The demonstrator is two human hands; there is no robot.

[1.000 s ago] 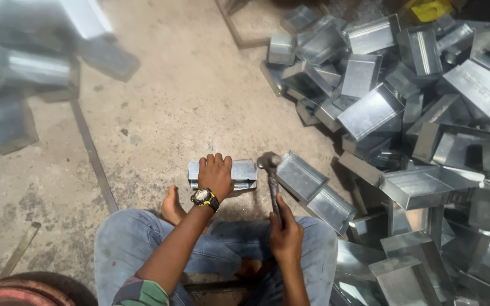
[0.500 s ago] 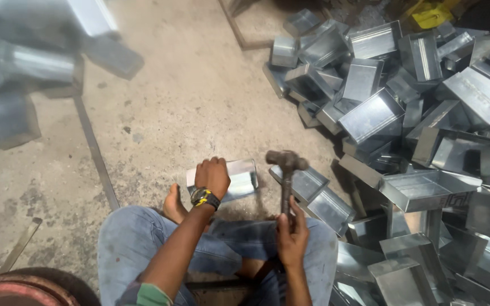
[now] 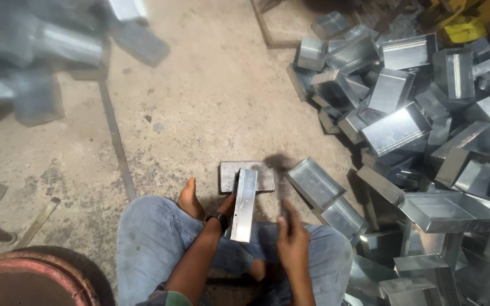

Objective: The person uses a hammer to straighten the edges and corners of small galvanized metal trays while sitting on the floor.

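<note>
**One Tray Held, One Hammer Gripped Over a Metal Plate**

Head view: One shiny metal tray [image 3: 244,205] is held on edge, tilted, by the left hand [image 3: 226,208], which is mostly hidden behind it; whether those fingers are spread or pressed together cannot be told. The tray's far end rests on one flat grey metal plate [image 3: 231,175] lying on the concrete floor [image 3: 199,102]. One hammer [image 3: 282,181], blurred, is gripped by the right hand [image 3: 293,241], whose fingers are curled tight around the handle; its head is seen just right of the plate. One wristwatch [image 3: 216,217] is worn on the left wrist. One bare foot [image 3: 191,198] is seen beside the plate. A heap of similar trays [image 3: 415,124], too many to be counted, is piled to the right. Two loose trays [image 3: 316,182] lie nearest the hammer.
</note>
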